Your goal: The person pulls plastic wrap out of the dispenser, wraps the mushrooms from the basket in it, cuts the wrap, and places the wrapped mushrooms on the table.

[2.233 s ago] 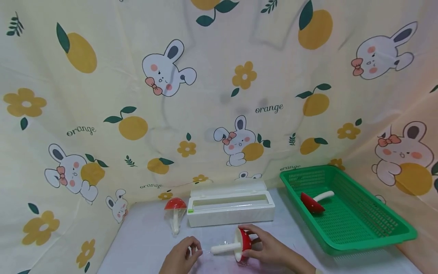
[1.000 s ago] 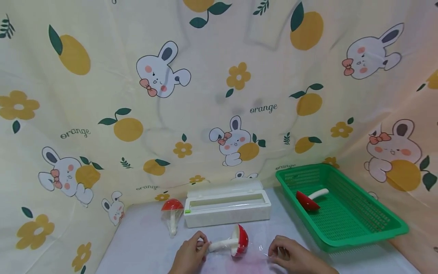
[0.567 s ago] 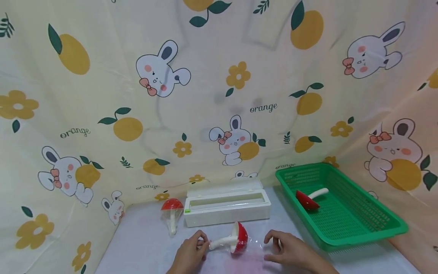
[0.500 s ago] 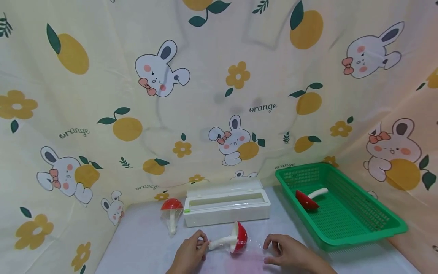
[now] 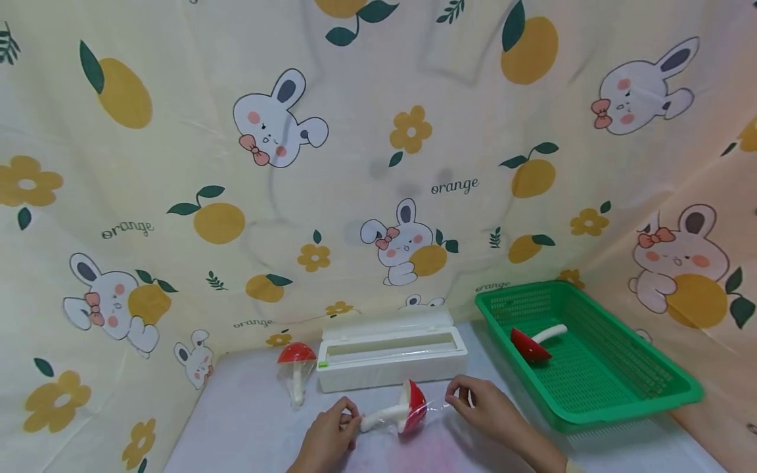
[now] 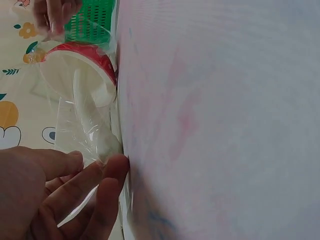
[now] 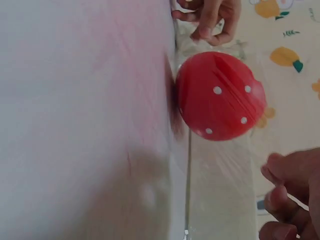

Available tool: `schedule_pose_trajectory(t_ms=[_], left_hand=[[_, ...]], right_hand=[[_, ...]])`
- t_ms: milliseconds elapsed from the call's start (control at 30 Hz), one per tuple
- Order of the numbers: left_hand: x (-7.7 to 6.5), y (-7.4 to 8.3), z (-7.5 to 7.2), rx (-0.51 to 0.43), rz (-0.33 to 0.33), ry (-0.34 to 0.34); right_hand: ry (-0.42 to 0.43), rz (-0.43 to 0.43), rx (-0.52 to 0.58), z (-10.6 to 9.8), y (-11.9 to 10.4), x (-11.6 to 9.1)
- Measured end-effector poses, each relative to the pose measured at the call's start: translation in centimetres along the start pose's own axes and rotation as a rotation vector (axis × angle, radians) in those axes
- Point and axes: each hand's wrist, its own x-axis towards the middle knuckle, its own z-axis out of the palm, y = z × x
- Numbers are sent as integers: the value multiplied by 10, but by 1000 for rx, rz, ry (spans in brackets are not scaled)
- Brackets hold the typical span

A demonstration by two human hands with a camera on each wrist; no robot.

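Observation:
A toy mushroom (image 5: 414, 407) with a white-dotted red cap and a white stem lies on its side on the table, wrapped in clear plastic film (image 5: 436, 406). My left hand (image 5: 328, 433) is at the stem's end, pinching the film there; the left wrist view shows the film bunched at the fingertips (image 6: 116, 167). Beyond the cap, my right hand (image 5: 487, 408) is raised off the table and pinches the film's other edge, drawn out taut toward it. In the right wrist view the round cap (image 7: 220, 97) faces me, with the right fingers (image 7: 280, 200) beside it.
A white cling film dispenser box (image 5: 390, 374) with its lid up stands behind the mushroom. Left of it lies another film-wrapped mushroom (image 5: 297, 371). A green basket (image 5: 627, 417) at the right holds an additional mushroom (image 5: 532, 346). A patterned cloth (image 5: 355, 164) hangs behind.
Earlier my right hand held the cap; it let go, moved right to the film, and has now lifted a film edge up and slightly left. My left hand moved in to the stem's end.

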Motion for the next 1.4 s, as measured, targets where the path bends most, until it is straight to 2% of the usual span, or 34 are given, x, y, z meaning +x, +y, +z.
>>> schedule_pose_trajectory(t_ms=[167, 367, 633, 867, 1100, 1233, 1333, 1400], left_hand=[[0, 2, 1, 14, -7, 0], [0, 2, 2, 12, 24, -5], [0, 1, 0, -11, 88, -40], [2, -1, 2, 54, 128, -90], [8, 0, 3, 85, 157, -97], [13, 2, 4, 104, 145, -100], [16, 3, 5, 136, 132, -88], [19, 4, 5, 154, 124, -76]], right_hand=[[122, -1, 24, 16, 0, 14], [152, 0, 148, 37, 3, 27], [197, 1, 257, 55, 1, 30], [163, -55, 264, 59, -1, 28], [140, -176, 309, 61, 1, 25], [102, -252, 340, 63, 5, 24], [70, -252, 356, 63, 5, 24], [42, -217, 370, 62, 3, 25]])
